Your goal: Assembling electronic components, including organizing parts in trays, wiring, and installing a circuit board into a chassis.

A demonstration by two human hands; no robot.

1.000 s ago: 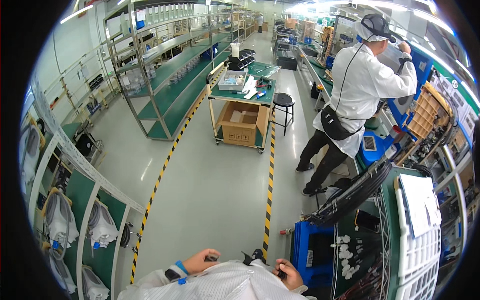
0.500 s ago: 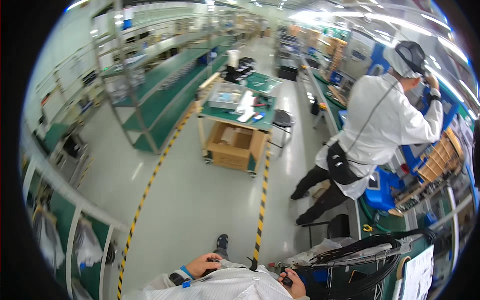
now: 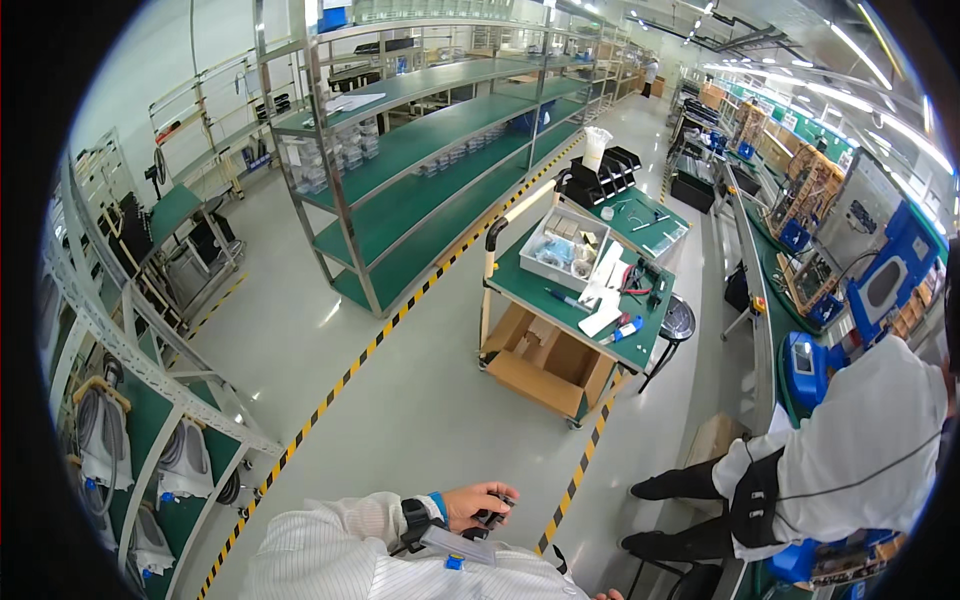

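Note:
My left hand (image 3: 466, 504) is in front of my white coat at the lower middle, with its fingers curled round a small black object (image 3: 491, 517). What kind of object it is, I cannot make out. A blue band and a dark strap circle that wrist. Of my right hand (image 3: 608, 595), only some fingertips show at the bottom edge; whatever it holds is hidden. Ahead of my hands stands a trolley with a green top (image 3: 516, 272), apart from both of them. On it are a grey bin (image 3: 552, 272) with small bags and a blue-handled tool (image 3: 628, 330).
Under the trolley top sits an open cardboard box (image 3: 540, 385), and a round stool (image 3: 678, 318) stands beside it. Tall green shelving (image 3: 440, 195) runs along the left. At right, a person in a white coat (image 3: 860, 440) stands by the workbench. Striped tape (image 3: 345, 378) marks the floor.
The view has turned left and come nearer the trolley. My left hand has moved rightward in the picture. My right hand has mostly dropped out at the lower edge.

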